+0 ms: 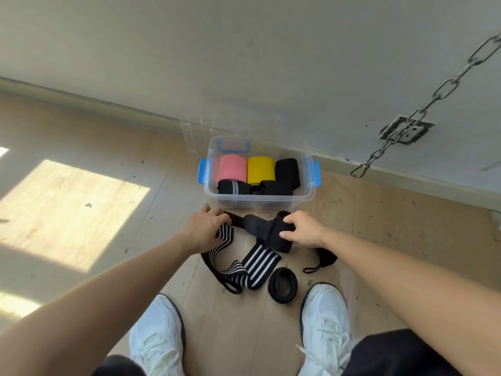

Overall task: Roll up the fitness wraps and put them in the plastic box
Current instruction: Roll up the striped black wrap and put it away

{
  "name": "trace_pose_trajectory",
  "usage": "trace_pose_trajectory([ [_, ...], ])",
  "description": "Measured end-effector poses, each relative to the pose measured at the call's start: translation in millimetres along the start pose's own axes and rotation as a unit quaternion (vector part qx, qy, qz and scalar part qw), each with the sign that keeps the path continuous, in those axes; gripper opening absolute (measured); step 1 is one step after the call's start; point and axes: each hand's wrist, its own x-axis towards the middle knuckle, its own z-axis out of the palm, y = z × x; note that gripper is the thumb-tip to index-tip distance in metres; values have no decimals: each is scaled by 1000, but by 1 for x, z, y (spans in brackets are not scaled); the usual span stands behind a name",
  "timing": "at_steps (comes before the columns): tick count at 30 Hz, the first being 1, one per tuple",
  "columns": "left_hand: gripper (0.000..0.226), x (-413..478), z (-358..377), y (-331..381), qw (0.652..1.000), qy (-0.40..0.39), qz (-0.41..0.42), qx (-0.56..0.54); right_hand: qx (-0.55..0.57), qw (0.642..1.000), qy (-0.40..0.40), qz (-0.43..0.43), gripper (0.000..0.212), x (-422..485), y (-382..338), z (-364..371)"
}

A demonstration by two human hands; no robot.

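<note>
While I crouch over the floor, the black wrap (260,226) lies stretched crosswise between my two hands, its long axis running left to right and roughly parallel to the near wall of the plastic box (260,202) just beyond it. My right hand (305,229) has the thick, bunched end: thumb underneath, fingers (295,217) curled over the top, closed firmly around it. My left hand (204,227) sits at the other end, where the black band crosses the striped wrap (257,263); those fingers (221,218) are bent down onto the cloth, but their tips are hidden, so I cannot tell whether they pinch the strap or only pin it.

As I judge it, the roll has to travel from right to left along that axis, with the right hand turning and the left keeping the tail taut and straight. If the tail slants, the roll will come out cone-shaped.

Straight ahead, the box already holds a pink roll (232,168), a yellow roll (261,169) and several black ones. Nearer my shoes, the striped wrap and a coiled black band (282,284) are not yet boxed.
</note>
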Motion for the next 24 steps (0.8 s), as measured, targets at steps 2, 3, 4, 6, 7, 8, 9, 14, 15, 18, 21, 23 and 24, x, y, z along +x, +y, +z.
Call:
trace_pose_trajectory([
  [2,45,0,2,-5,1000,11,-1,-20,-5,1000,-3,22,22,1,7,0],
  [3,42,0,1,-7,999,17,4,-27,-19,999,-12,33,14,0,10,0],
  [4,40,1,-1,-8,999,18,6,-28,-39,998,-22,43,9,1,13,0],
  [6,32,-1,-4,-13,1000,10,-6,-3,-94,993,-45,61,22,-1,15,-2],
  [7,29,-2,-6,-17,1000,9,-20,21,-114,990,-56,67,25,-3,16,-4],
  [8,26,-3,-8,-22,998,11,-37,47,-132,987,-60,68,26,-4,17,-5],
  [9,24,-5,-9,-26,996,10,-57,71,-150,984,-62,69,25,-5,18,-6],
  [14,30,-10,-14,-40,985,25,-58,161,-199,976,-37,80,22,-6,22,-5],
  [15,32,-9,-12,-41,986,51,-28,156,-203,975,-29,80,21,-5,22,-5],
  [18,38,-3,-2,-35,989,113,-5,97,-209,976,-10,60,18,-4,20,-4],
  [21,51,-1,4,-30,991,72,-115,-22,-207,978,-1,23,30,-5,16,-1],
  [23,50,-1,8,-36,981,17,-165,-101,-220,975,-4,12,32,-5,16,4],
  [24,46,-1,7,-40,976,-6,-172,-133,-233,972,-5,8,30,-6,14,6],
])
